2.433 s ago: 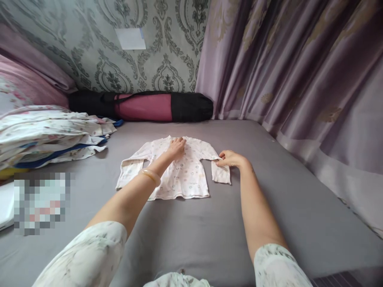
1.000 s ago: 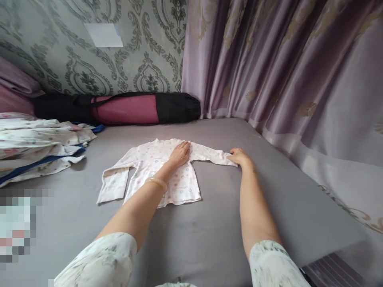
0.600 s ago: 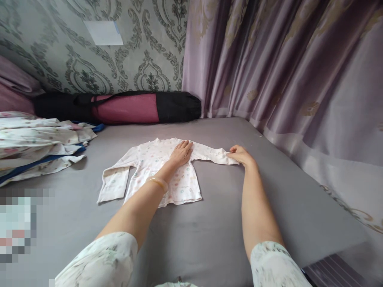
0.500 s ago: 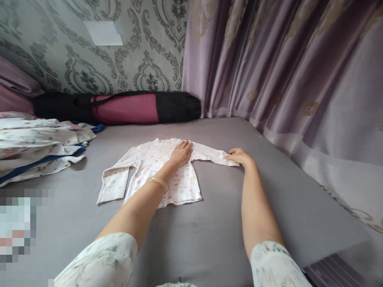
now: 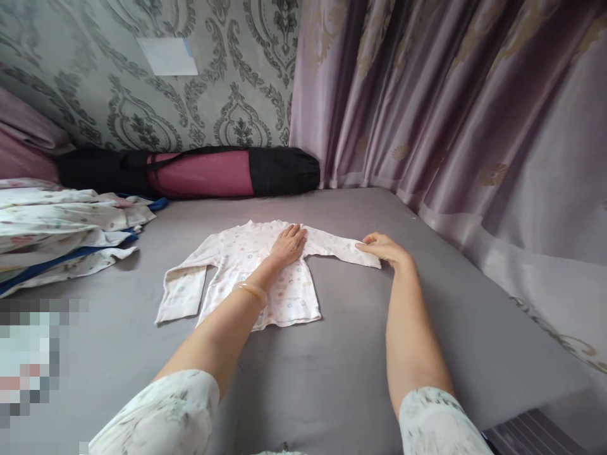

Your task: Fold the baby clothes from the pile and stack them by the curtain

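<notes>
A small white long-sleeved shirt (image 5: 291, 294) with a pale dotted print lies spread on the grey bed sheet (image 5: 327, 379). Its left sleeve is bent downward at the elbow, while the right sleeve stretches out to the side. My left hand (image 5: 288, 243) rests flat on the upper right of the shirt's chest, fingers together and extended. Near the cuff of the right sleeve, my right hand (image 5: 383, 248) has thumb and fingers on the cloth, pinching it by the far edge. My left forearm covers part of the shirt's front and lower hem.
Crumpled printed clothes (image 5: 71, 221) with blue edging lie at the left. A long black and dark pink bag (image 5: 203, 174) lies along the wall. Purple curtains (image 5: 417, 107) hang at the right. A dark striped item (image 5: 535, 433) is at the lower right corner.
My right hand has shifted slightly along the sleeve, and more of the cuff's end shows beside it. My left hand stays in place on the shirt. The view has tilted a little.
</notes>
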The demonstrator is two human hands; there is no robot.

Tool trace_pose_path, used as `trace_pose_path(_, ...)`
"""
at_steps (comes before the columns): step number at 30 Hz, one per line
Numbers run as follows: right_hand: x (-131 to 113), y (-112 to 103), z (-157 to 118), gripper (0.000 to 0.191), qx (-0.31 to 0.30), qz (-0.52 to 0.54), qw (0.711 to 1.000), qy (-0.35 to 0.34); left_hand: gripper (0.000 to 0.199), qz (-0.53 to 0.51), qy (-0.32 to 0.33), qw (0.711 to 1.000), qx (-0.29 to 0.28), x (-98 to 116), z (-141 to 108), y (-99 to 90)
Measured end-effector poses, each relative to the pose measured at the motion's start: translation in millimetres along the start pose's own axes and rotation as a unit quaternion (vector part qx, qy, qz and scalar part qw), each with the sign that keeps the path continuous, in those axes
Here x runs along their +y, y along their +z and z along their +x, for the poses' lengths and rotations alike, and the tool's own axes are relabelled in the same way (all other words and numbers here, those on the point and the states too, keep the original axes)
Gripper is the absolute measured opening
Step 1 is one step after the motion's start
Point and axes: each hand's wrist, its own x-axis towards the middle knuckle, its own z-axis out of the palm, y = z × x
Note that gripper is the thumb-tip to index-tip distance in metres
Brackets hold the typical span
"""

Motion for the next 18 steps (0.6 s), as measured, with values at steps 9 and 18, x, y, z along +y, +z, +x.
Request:
trace_pose_path(9,10.3,-7.5,0.7,0.037,-0.002,0.092,0.995,-0.035,0.046,-0.013,-0.010,1.000,-0.006,-0.3,0.6,0.7)
trace_pose_path(18,27.3,-2.3,15.2,0.031,0.093,0.018,0.996,0.003,0.051,-0.008,-0.027,0.999,-0.032,3.6,1.5,-2.1)
